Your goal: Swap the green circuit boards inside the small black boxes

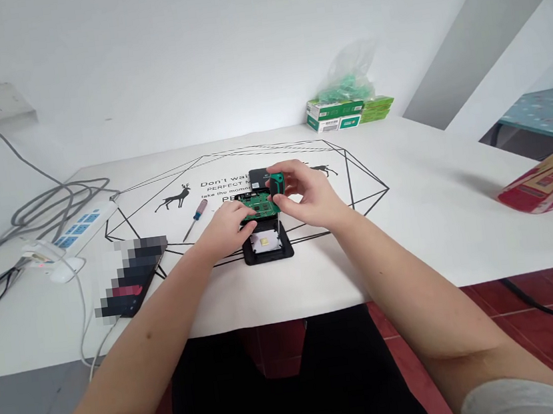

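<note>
Between the fingers and thumb of my right hand [308, 193] is a screwdriver with a green and black handle [278, 185]. It stands nearly upright, its shaft pointing down at the right end of a green circuit board [262, 205]. My left hand [226, 228] grips the board's left side, fingers on top and thumb along the near edge. Just nearer to me lies an open black case [268, 257] with a pale metallic part [264, 241] inside. Behind the board is a flat black piece [257, 177], partly hidden by my right hand. The screwdriver's tip is too small to make out.
A blue-handled screwdriver [201, 209] lies left of my hands. Further left are a phone [139, 277], a power strip [85, 227] and coiled grey cables [60, 193]. Green and white boxes [335, 114] stand by the wall; a red package [546, 184] is at right.
</note>
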A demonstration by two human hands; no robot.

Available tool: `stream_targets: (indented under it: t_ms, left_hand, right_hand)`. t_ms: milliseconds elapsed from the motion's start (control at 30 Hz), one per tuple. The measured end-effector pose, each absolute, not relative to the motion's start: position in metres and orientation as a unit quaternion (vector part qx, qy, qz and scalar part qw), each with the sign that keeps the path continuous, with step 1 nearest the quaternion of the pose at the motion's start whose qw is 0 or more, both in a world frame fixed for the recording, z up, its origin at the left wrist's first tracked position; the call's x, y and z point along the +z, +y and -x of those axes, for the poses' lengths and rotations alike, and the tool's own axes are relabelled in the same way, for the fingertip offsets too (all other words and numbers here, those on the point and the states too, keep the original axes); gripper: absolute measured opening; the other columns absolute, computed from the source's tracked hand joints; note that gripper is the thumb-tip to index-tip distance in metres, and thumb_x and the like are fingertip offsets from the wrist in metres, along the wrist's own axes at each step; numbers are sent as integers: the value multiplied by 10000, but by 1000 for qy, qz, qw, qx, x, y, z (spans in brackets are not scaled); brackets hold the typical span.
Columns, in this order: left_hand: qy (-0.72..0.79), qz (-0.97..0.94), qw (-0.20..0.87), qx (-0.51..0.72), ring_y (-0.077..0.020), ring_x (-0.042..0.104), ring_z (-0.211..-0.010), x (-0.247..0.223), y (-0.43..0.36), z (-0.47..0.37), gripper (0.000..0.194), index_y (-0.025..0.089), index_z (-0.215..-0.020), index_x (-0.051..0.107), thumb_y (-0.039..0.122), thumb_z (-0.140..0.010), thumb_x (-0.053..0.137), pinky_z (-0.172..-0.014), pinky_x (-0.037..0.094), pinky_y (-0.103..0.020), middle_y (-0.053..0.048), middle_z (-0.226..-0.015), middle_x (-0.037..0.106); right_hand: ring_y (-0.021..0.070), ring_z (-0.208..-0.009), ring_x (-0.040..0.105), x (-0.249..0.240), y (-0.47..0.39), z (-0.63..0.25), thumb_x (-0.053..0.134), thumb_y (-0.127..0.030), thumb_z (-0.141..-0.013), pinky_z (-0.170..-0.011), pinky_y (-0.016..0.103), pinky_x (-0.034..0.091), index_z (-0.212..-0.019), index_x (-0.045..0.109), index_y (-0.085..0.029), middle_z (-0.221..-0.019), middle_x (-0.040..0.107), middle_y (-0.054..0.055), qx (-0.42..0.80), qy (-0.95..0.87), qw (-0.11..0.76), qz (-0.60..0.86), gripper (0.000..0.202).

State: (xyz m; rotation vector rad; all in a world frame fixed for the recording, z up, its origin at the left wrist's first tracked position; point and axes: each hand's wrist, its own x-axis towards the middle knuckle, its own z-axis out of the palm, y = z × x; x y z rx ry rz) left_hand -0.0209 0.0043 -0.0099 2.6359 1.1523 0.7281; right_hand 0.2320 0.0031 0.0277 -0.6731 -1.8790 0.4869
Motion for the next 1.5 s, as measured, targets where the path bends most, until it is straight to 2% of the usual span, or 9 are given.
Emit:
stream_targets:
  t_ms: [200, 667, 967, 1133, 1300, 1367, 1433, 1500]
  left_hand:
    - [386, -889, 89, 231, -327, 630, -1233, -10, 5, 22, 259, 231, -1211, 766, 307, -1060, 570, -1100, 529, -522, -112, -1159, 716]
    - [387, -895, 78, 211, -334, 642, -1185, -9, 5, 22, 293, 194, -1205, 767, 323, -1059, 549, -1071, 533, -519, -132, -1153, 709]
    - [391, -895, 87, 198, -340, 638, -1187, -8, 5, 23, 279, 220, -1212, 774, 305, -1042, 570, -1069, 533, -535, -127, -1170, 717]
    - [394, -895, 87, 190, -340, 637, -1208, -8, 6, 23, 291, 219, -1229, 771, 305, -1048, 560, -1082, 529, -527, -125, -1182, 713]
    - [398, -894, 84, 189, -341, 636, -1203, -8, 5, 22, 293, 204, -1228, 766, 306, -1049, 557, -1077, 525, -516, -129, -1164, 711]
    - [400, -893, 84, 188, -340, 638, -1190, -8, 5, 22, 289, 207, -1225, 764, 303, -1049, 556, -1070, 527, -518, -127, -1164, 711]
    - [402, -893, 81, 185, -336, 640, -1173, -8, 4, 23, 280, 220, -1218, 762, 305, -1050, 555, -1057, 532, -515, -120, -1161, 710]
    - [403, -893, 78, 184, -337, 636, -1185, -7, 4, 23, 275, 229, -1218, 758, 316, -1054, 554, -1060, 532, -513, -116, -1164, 709]
  right_hand:
    - [233, -982, 776, 27, 2, -233, 745, -363, -897, -798, 380, 693, -1322, 667, -325, -1140, 762, 29, 207, -788, 510, 276, 434]
    - [220, -945, 757, 26, 4, -234, 762, -385, -894, -780, 368, 684, -1306, 671, -333, -1073, 747, 20, 214, -765, 539, 280, 425]
    - [221, -943, 756, 25, 3, -230, 740, -409, -920, -784, 376, 687, -1322, 663, -332, -1152, 761, 32, 186, -786, 524, 272, 416]
    - [185, -802, 712, 22, 7, -231, 795, -428, -897, -728, 367, 652, -1322, 633, -326, -1118, 754, 25, 180, -786, 522, 278, 466]
    - [199, -878, 727, 23, 5, -229, 832, -433, -881, -732, 357, 622, -1277, 623, -321, -1153, 750, 29, 194, -782, 520, 284, 461]
    - [190, -843, 712, 24, 4, -229, 848, -460, -870, -730, 357, 622, -1261, 644, -324, -1134, 752, 23, 187, -783, 522, 281, 462]
    - [182, -802, 694, 25, 4, -229, 815, -504, -900, -734, 362, 625, -1259, 676, -323, -1090, 760, 21, 175, -788, 525, 269, 426]
    - [194, -826, 705, 26, 4, -231, 700, -558, -984, -781, 383, 637, -1250, 718, -319, -1062, 773, 34, 162, -792, 530, 257, 358]
